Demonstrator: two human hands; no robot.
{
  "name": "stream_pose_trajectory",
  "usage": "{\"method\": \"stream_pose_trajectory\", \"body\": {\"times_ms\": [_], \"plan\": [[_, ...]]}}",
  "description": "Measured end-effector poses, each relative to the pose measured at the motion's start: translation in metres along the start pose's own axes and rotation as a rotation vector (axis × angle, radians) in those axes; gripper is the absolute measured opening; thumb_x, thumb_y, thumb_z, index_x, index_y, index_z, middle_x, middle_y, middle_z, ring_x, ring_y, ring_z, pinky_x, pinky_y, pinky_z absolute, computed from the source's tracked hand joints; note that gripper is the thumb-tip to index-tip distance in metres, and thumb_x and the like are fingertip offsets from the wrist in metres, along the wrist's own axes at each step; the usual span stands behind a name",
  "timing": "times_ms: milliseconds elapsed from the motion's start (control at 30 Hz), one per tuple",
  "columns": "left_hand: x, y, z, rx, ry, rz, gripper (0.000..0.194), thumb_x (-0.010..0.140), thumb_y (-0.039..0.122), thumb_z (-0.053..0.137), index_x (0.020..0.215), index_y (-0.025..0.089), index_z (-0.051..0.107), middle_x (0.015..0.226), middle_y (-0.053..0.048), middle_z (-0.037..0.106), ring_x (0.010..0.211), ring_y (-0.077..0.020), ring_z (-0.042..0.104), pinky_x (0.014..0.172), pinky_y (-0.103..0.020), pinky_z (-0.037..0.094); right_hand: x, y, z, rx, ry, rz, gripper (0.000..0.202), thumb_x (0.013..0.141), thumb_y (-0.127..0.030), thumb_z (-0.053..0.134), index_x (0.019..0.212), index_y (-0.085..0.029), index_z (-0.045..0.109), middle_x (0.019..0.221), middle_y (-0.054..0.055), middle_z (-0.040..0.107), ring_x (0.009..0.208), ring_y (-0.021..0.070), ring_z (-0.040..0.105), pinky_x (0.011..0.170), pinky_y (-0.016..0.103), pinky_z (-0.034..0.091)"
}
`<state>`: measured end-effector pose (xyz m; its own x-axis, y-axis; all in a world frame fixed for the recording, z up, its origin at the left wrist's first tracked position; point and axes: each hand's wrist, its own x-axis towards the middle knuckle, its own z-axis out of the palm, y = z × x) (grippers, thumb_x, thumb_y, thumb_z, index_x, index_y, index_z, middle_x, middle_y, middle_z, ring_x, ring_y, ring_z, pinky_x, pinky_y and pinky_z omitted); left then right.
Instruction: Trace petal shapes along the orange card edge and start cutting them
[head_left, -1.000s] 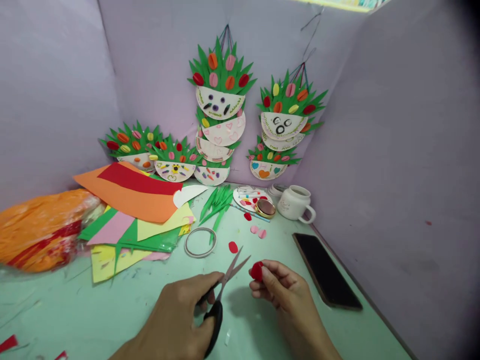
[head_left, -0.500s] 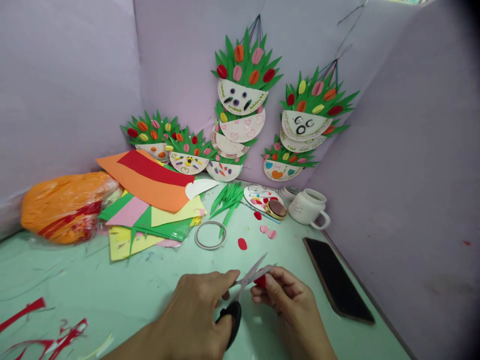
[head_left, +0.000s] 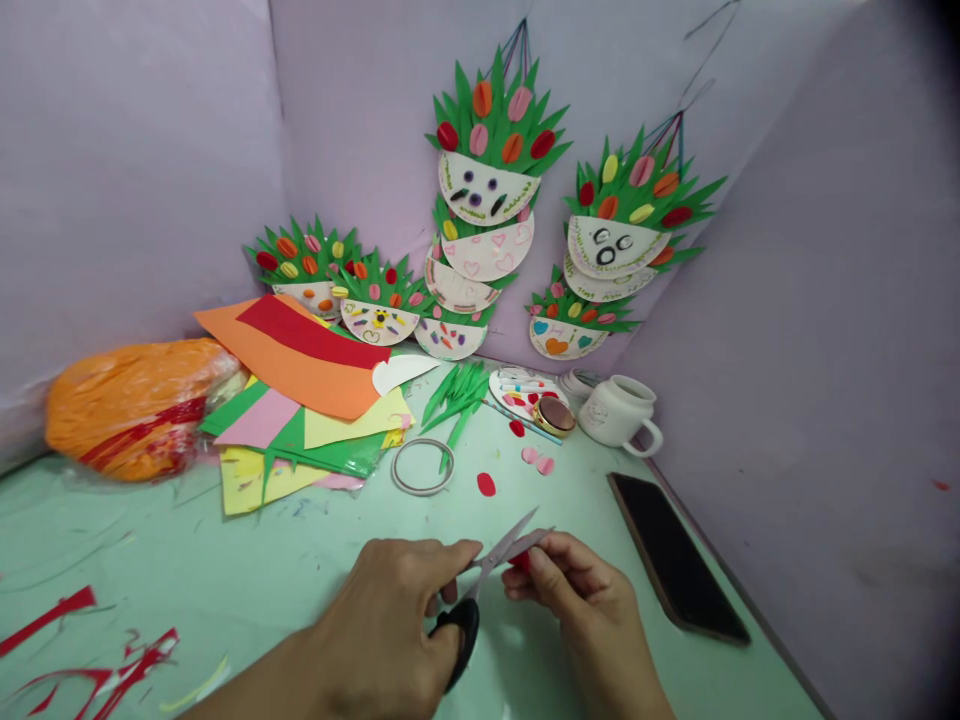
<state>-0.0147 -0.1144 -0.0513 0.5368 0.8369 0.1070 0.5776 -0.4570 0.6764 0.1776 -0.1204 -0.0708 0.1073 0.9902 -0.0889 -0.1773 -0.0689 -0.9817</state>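
Observation:
My left hand is closed on a pair of scissors, its thumb through a black handle loop and its blades spread apart. Between the fingertips of my right hand is a small piece of red paper, right at the scissor blades. Part of this paper is hidden by the fingers and a blade. Just beyond the hands, a red paper oval lies on the table, with pink paper ovals farther back to the right.
A phone lies at right, with a white mug behind it. A tape roll, coloured paper sheets and an orange plastic-wrapped bundle sit at left. Red scraps lie front left. Paper flower baskets hang on the wall.
The scissors and both hands stay almost in place, with the red paper shifted slightly between the fingers and blades. The whole view has moved a little.

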Motion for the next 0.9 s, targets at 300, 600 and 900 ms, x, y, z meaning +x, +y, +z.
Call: {"method": "stream_pose_trajectory", "body": {"times_ms": [300,600,900], "plan": [[0.001,0.003,-0.006,-0.019,-0.049,0.004,0.029,0.070,0.012,0.050,0.094,0.024,0.061,0.069,0.004,0.059,0.062,-0.0146,0.053,0.057,-0.025,0.035,0.001,0.002,-0.002,-0.032,-0.021,-0.018,0.028,0.064,-0.043,0.082,0.071,-0.018,0.074,0.063,0.004,0.072,0.057,0.0166,0.068,0.060,0.027,0.057],[0.001,0.000,-0.011,-0.001,-0.077,0.035,0.031,0.067,0.010,0.048,0.092,0.024,0.061,0.067,0.004,0.057,0.058,-0.0136,0.050,0.056,-0.023,0.034,0.002,0.002,-0.007,-0.112,-0.085,-0.051,0.026,0.070,-0.043,0.079,0.074,-0.018,0.074,0.063,0.003,0.072,0.059,0.0147,0.068,0.061,0.022,0.055],[0.002,-0.003,-0.012,0.018,-0.094,0.040,0.021,0.066,0.007,0.047,0.080,0.023,0.054,0.061,0.005,0.050,0.055,-0.0124,0.045,0.055,-0.023,0.030,0.003,-0.007,-0.007,-0.145,-0.105,-0.032,0.028,0.067,-0.045,0.080,0.074,-0.018,0.075,0.060,0.004,0.071,0.057,0.0139,0.066,0.059,0.022,0.053]]}}
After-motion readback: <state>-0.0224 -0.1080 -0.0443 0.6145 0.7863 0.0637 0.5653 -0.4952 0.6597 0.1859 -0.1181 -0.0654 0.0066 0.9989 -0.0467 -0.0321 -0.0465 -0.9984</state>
